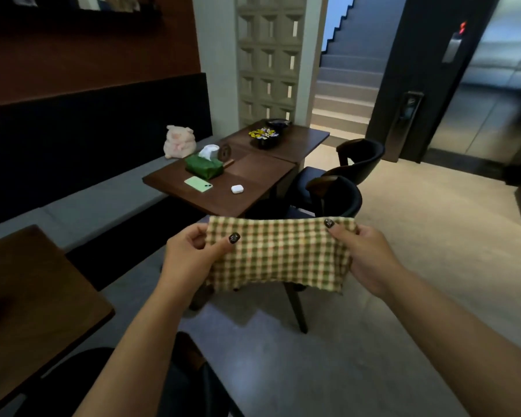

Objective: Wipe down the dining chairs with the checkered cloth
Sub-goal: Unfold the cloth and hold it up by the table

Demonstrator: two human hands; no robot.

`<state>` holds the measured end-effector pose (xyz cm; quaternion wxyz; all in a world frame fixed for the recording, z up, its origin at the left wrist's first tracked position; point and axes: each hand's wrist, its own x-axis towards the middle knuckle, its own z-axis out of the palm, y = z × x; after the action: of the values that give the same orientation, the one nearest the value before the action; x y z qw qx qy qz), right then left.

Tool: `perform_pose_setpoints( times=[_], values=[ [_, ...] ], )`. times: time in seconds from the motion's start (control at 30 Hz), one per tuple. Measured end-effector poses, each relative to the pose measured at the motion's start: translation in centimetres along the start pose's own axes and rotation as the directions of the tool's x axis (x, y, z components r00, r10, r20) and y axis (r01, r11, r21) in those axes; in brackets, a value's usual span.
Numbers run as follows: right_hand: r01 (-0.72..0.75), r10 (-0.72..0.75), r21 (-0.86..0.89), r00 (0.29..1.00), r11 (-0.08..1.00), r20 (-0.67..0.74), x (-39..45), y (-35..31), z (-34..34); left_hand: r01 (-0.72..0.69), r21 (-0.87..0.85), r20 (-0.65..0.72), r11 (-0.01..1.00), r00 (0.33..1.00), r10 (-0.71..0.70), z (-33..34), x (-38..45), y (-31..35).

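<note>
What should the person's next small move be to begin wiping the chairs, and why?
Probably lower the checkered cloth onto the nearest chair's backrest. Both hands, left and right, pinch its upper corners, holding it spread in the air just in front of that chair, not yet touching it.

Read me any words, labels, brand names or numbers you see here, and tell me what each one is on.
No text can be read.
Red indicator above the lift door: glowing, too blurred to read.
Wall panel beside the lift: markings too small.
Green tissue box: no legible print.
Wrapped sweets: wrappers too blurred.
</note>
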<state>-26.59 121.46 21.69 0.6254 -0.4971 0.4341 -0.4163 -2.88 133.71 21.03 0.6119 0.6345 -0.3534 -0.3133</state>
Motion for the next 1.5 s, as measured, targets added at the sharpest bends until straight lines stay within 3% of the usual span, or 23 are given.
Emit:
perform_pose_setpoints(
  times=[0.17,0.53,0.63,0.8,1.0,1.5],
  values=[
    [-0.059,0.058,0.104,0.998,0.993,0.009,8.2,-1.5,-3.9,0.089,-0.054,0.09,0.995,0.992,-0.084,5.7,7.5,0.0],
    [-0.023,0.003,-0.162,0.992,0.987,-0.122,30.5,-2.5,-15.7,0.262,-0.047,0.154,0.964,0.955,-0.252,23.5,24.2,-2.4],
    [0.013,-0.058,-0.24,0.982,0.971,-0.182,37.4,-3.8,-19.5,0.276,-0.031,0.107,0.961,0.956,-0.272,30.3,28.6,-2.9],
    [0.122,-0.218,-0.445,0.961,0.887,-0.171,47.5,-7.0,-24.0,0.151,0.037,-0.104,0.988,0.984,-0.146,41.1,35.4,-2.7],
    [0.192,-0.285,-0.539,0.954,0.82,-0.094,58.9,-8.7,-28.4,0.076,0.197,-0.259,0.977,0.966,-0.023,49.6,44.8,-4.7],
    [0.195,-0.301,-0.682,0.953,0.705,-0.039,93.3,-12.1,-37.1,0.014,0.311,-0.305,0.95,0.948,0.086,67.8,72.0,-7.2]
  ],
)
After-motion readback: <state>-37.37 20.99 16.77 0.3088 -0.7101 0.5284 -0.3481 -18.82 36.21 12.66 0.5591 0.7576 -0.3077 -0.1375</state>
